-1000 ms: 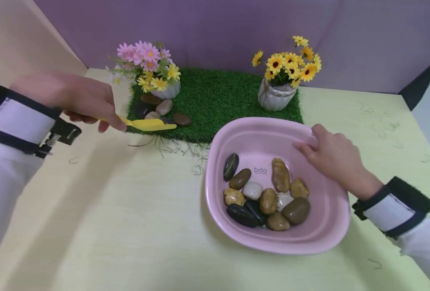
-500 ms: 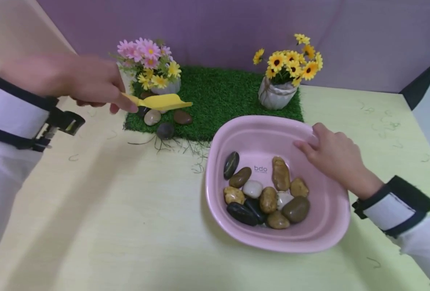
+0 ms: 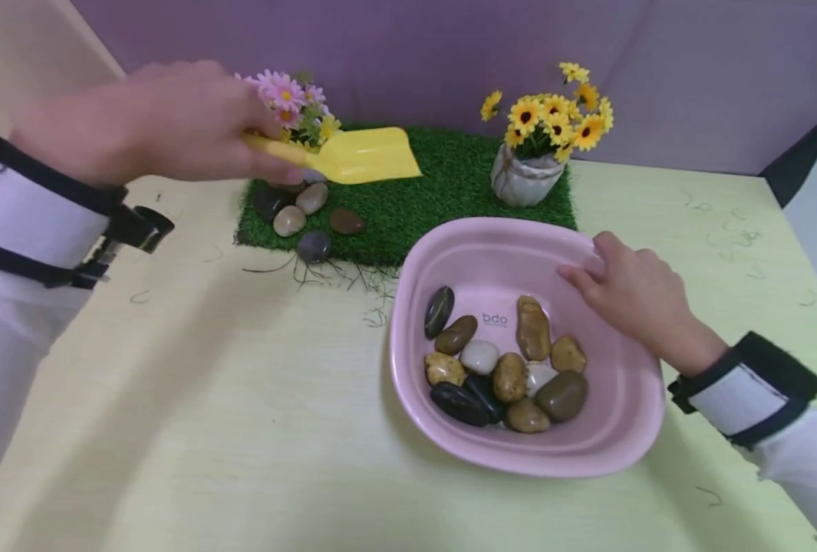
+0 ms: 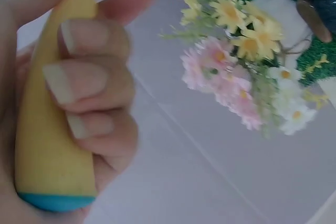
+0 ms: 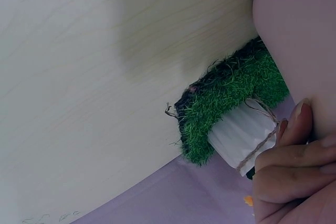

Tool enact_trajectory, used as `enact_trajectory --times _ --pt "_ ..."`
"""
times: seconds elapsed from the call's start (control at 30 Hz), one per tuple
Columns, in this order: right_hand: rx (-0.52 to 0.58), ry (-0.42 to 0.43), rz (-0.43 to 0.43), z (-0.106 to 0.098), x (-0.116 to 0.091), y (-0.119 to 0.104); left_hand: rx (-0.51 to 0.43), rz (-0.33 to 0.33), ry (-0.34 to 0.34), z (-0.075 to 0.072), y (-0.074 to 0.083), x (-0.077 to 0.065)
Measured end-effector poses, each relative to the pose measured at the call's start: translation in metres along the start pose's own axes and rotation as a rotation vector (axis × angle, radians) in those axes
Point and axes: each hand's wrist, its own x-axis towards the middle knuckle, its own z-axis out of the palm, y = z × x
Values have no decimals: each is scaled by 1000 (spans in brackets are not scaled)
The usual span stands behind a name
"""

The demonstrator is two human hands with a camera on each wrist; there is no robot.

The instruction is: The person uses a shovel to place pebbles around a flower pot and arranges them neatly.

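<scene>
My left hand [image 3: 173, 126] grips the yellow handle of a toy shovel [image 3: 370, 157], held above the back left of the table. Its blade points right over the grass mat, with nothing on it. In the left wrist view, curled fingers [image 4: 86, 85] wrap the handle [image 4: 52, 145], which ends in a teal cap. On the right, my right hand [image 3: 639, 295] grips the rim of a pink basin [image 3: 611, 418], thumb inside. Several wet stones [image 3: 509, 377] in brown, black and white lie in it. The right wrist view shows the basin's outer wall [image 5: 296, 40] beside the fingers [image 5: 286, 182].
An artificial grass mat [image 3: 443, 184] lies against the purple wall. It bears several stones [image 3: 311, 198], a pot of pink and yellow flowers [image 3: 287, 96] partly behind my left hand, and a white pot of yellow flowers [image 3: 528, 180]. A dark grey stone [image 3: 314, 247] sits at its front edge.
My left hand has lifted the shovel up and to the right, and its blade has turned to face the camera. The dark grey stone has come into full view. The right hand and basin stay put.
</scene>
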Motion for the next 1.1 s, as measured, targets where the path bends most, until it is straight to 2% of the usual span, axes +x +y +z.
enact_trajectory --times 0.13,0.3,0.43,0.63,0.77,0.93,1.0,1.1 --pt "2 -2 -1 1 0 0 53 69 121 -4 28 -2" --pt "4 -1 2 1 -1 1 64 195 155 -1 72 -5" --pt "6 1 4 0 -1 0 114 262 194 9 103 -1" --pt "2 6 5 -1 -1 -1 211 347 283 35 142 7" --pt "-4 13 -5 0 -1 -2 226 384 311 55 159 9" --pt "-3 25 -18 0 0 -2 294 430 363 70 166 12" --pt "-3 25 -17 -1 0 -1 315 439 336 71 169 13" --pt "-7 26 -18 -1 0 -1 318 456 245 72 175 14"
